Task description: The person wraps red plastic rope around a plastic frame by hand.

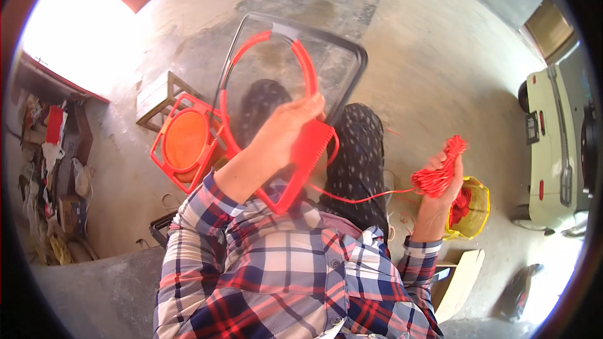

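My left hand (290, 127) is closed on a black metal frame (358, 66) with rounded corners, held tilted above my lap. Inside it sits a ring (306, 63), mostly wrapped in red cord, with some bare metal at its top. A dense red wrapped band (300, 172) covers the frame's near side. Out to the right, my right hand (453, 185) grips a bundle of red cord (436, 174). One red strand (370, 199) runs slack from that bundle across to the frame.
At left, a red frame with an orange round centre (185, 140) leans by a wooden stool (157, 102). A yellow basket (477, 213) holding more red cord stands below my right hand. A pale green vehicle (545, 144) is at far right; clutter (53, 169) lines the left.
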A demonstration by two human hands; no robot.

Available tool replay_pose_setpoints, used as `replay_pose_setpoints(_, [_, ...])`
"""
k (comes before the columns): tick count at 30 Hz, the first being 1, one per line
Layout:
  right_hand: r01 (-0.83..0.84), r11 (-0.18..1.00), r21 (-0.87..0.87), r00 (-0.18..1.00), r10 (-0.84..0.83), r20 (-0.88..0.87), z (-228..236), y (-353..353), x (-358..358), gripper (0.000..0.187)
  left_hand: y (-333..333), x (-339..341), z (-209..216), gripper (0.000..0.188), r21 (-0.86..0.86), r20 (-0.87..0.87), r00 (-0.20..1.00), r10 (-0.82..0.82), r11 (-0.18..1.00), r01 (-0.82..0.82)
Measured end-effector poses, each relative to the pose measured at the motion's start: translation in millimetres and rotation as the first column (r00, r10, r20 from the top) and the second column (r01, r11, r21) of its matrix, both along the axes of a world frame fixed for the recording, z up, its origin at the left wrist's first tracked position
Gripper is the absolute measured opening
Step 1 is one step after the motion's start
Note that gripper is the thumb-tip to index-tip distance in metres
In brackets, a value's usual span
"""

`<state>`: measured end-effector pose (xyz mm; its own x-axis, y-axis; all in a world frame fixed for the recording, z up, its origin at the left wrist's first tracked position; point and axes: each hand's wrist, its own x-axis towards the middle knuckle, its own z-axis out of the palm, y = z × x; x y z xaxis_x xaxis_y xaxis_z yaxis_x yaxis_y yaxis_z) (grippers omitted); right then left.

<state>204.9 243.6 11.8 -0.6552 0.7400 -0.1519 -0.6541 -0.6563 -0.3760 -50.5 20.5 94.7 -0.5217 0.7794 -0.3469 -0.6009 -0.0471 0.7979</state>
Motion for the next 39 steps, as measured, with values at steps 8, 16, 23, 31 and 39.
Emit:
replay_pose_setpoints(8, [-0.845,0.449,0.290,0.499,0.470,0.728,8.3,-89.6,-37.7,0.026,17.7,-14.9,-60.5,0.022,-0.139,0.297,0.955,-0.017,0.988,0.061])
replay_pose_setpoints(16, [-0.788,0.077,0.610,0.604,-0.092,0.792,11.6,-87.4,-100.0,0.054,-5.6,-5.0,-56.7,0.017,-0.063,0.381,0.914,-0.143,0.982,0.180])
replay_pose_setpoints(23, [-0.419,0.588,0.691,0.895,0.141,0.423,0.9,-68.2,-140.4,0.080,-4.7,2.2,-66.7,0.013,-0.089,0.188,0.957,-0.223,0.966,0.243])
replay_pose_setpoints(31, [-0.462,0.735,0.495,0.877,0.295,0.380,26.3,-55.7,-170.8,0.043,13.6,12.6,-55.1,0.010,-0.108,0.187,0.966,-0.176,0.974,0.198])
replay_pose_setpoints(39, [-0.601,0.068,0.796,0.780,-0.164,0.603,6.1,-10.7,-92.6,0.051,-2.5,1.9,-70.5,0.017,-0.041,0.305,0.950,-0.063,0.996,0.080])
